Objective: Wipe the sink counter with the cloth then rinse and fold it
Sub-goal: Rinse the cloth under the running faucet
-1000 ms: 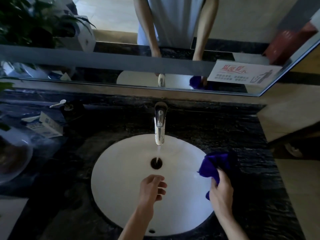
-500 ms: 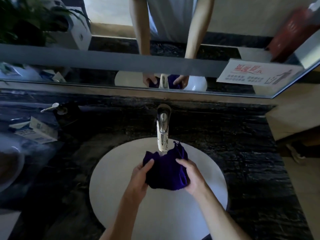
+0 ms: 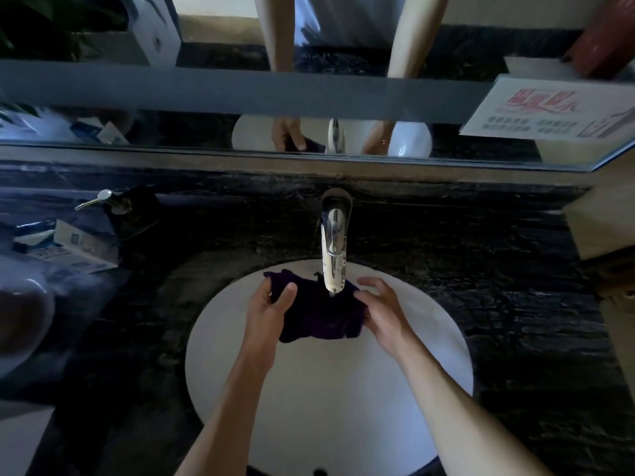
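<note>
A dark purple cloth (image 3: 319, 314) is stretched between my hands over the white sink basin (image 3: 330, 400), right under the spout of the chrome faucet (image 3: 334, 249). My left hand (image 3: 271, 312) pinches the cloth's left edge with thumb on top. My right hand (image 3: 381, 312) holds the right edge, its fingers partly spread. The black marble counter (image 3: 481, 269) surrounds the basin. The drain is hidden by the cloth.
A soap dispenser pump (image 3: 115, 202) and a small carton (image 3: 74, 250) sit on the counter at the left. A white bowl-like object (image 3: 24, 324) lies at the far left. The mirror (image 3: 309, 97) runs along the back, with a printed sign (image 3: 549, 111) at its right.
My right hand brought the cloth from the basin's right rim to under the faucet, and my left hand took hold of it. Since then the cloth has been spread wider between both hands.
</note>
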Demonstrator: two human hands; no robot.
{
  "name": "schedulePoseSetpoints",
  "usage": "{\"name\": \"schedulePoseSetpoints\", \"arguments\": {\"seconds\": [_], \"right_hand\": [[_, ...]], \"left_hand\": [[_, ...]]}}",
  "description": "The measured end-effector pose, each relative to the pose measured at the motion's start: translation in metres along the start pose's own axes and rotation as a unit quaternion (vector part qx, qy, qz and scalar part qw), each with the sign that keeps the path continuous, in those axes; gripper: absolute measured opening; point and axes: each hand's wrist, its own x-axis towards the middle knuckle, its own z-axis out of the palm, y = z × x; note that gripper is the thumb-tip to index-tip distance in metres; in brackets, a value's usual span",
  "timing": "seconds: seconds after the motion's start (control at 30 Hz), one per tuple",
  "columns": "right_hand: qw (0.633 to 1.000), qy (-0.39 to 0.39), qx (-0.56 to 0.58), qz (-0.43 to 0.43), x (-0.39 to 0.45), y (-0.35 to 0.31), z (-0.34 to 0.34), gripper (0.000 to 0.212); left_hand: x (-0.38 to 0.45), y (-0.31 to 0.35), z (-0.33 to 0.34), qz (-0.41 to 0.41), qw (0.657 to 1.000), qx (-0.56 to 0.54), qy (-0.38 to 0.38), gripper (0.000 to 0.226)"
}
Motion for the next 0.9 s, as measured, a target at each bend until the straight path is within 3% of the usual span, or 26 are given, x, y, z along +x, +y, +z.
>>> {"name": "schedulePoseSetpoints", "arguments": {"seconds": [0.13, 0.33, 0.43, 0.53, 0.67, 0.83, 0.9], "right_hand": [[0.998, -0.036, -0.041, -0.036, 0.003, 0.007, 0.000, 0.041], [0.997, -0.025, 0.034, -0.065, -0.002, 0.008, -0.013, 0.040], [0.995, -0.026, -0.013, -0.094, -0.004, 0.004, -0.023, 0.039], [0.986, -0.040, -0.110, -0.121, -0.009, -0.003, -0.034, 0.052], [0.919, -0.010, -0.338, -0.201, -0.009, -0.002, -0.041, 0.066], [0.862, 0.059, -0.422, -0.275, -0.012, 0.000, -0.049, 0.032], [0.853, 0.070, -0.431, -0.286, -0.012, -0.001, -0.052, 0.022]], "left_hand": [[0.002, 0.002, -0.004, -0.028, 1.000, 0.000, 0.015, 0.016], [0.008, -0.008, -0.002, -0.056, 0.996, 0.021, 0.066, 0.011], [0.007, -0.013, 0.001, -0.054, 0.997, 0.029, 0.052, 0.011], [0.007, -0.019, 0.007, -0.054, 0.998, 0.024, 0.018, 0.016], [0.009, -0.027, 0.016, -0.067, 0.996, 0.035, 0.037, 0.024], [0.008, -0.038, 0.021, -0.057, 0.997, 0.031, -0.046, 0.070], [0.013, -0.043, 0.025, -0.029, 0.992, 0.103, -0.068, 0.067]]}}
